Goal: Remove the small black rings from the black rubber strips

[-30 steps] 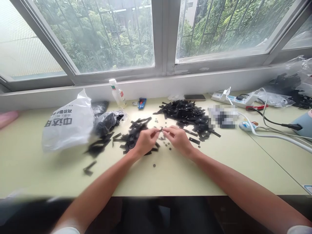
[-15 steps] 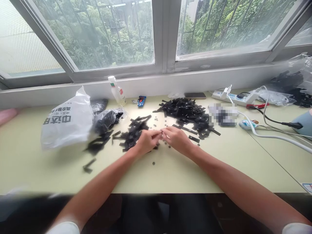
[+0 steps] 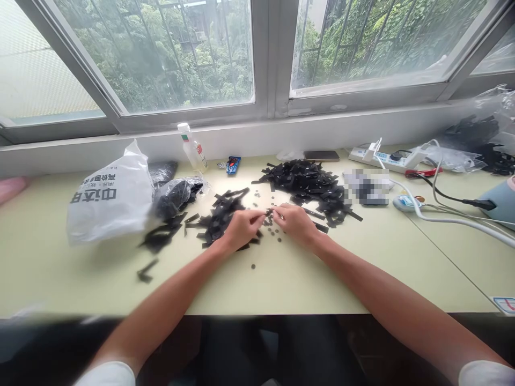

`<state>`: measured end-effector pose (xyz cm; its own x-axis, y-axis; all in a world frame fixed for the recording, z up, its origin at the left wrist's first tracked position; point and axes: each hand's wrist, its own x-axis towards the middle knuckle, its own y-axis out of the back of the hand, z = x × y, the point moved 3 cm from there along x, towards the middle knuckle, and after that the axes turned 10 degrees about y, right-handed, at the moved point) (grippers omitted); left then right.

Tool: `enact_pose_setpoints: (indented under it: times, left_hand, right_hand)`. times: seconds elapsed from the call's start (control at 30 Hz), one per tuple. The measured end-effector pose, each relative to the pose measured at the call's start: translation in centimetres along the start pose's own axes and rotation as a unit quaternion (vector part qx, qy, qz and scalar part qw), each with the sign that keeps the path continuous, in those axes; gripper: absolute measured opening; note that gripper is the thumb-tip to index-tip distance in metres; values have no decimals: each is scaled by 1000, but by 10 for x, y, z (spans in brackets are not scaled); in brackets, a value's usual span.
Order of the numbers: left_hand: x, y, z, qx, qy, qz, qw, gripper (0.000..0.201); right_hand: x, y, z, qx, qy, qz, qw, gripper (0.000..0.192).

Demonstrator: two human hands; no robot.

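Black strip: a small black strip piece (image 3: 269, 213) is pinched between the fingertips of both hands, just above the pale green tabletop (image 3: 281, 279), between the two black heaps.
Left hand: left hand (image 3: 240, 228) is curled narrow, thumb and forefinger closed on one end of the piece.
Right hand: right hand (image 3: 295, 222) is likewise narrow, fingertips meeting the left hand's at the piece; whether it also holds one of the small dark round studs (image 3: 274, 232) is too small to tell.
Change: half a second ago the hands sat lower and pressed tight together; now they are raised a little and the fingertips are drawn slightly apart, so the piece shows between them. It looks like fitting work on that one piece going on, though this is a judgement.
Left heap: a smaller heap of black strips (image 3: 219, 217) lies just beside the left hand.
Right heap: a larger heap of black strips (image 3: 308, 185) lies beyond the right hand, near it.
Loose parts: the studs are scattered under and between the hands; one stray stud (image 3: 253, 266) lies apart, nearer the tabletop edge.
Surroundings: a white printed plastic bag (image 3: 110, 198), a small clear bottle with a white cap (image 3: 193, 147), a dark phone (image 3: 321, 156) and a white power strip with cables (image 3: 382, 159) stand well apart from the hands.
Obstruction: nothing stands between the hands and either heap.
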<state>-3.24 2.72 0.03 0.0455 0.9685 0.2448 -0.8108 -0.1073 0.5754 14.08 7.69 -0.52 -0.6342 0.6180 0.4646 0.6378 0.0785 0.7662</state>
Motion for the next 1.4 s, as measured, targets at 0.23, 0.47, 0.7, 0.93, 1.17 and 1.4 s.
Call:
enact_pose_setpoints:
  times: [0.23, 0.47, 0.7, 0.93, 1.17, 1.4]
  left_hand:
    - [2, 5, -4, 29, -1, 41, 999, 22]
    - [10, 26, -4, 60, 30, 70, 995, 18]
    - [15, 40, -7, 24, 43, 64, 997, 23]
    - [11, 23, -12, 10, -7, 16, 1000, 28]
    - [11, 26, -10, 1, 17, 22, 1000, 29]
    - [15, 46, -13, 82, 80, 120, 986, 19]
  right_hand:
    - [1, 9, 8, -35, -25, 29, 999, 26]
    - [-6, 50, 76, -229, -205, 73, 949, 31]
    - [-8, 49, 95, -233, -195, 48, 952, 26]
    - [-7, 51, 93, -222, -200, 94, 950, 26]
    - [-6, 56, 89, -191, -196, 159, 949, 24]
    - [0, 62, 62, 38, -123, 226, 966, 28]
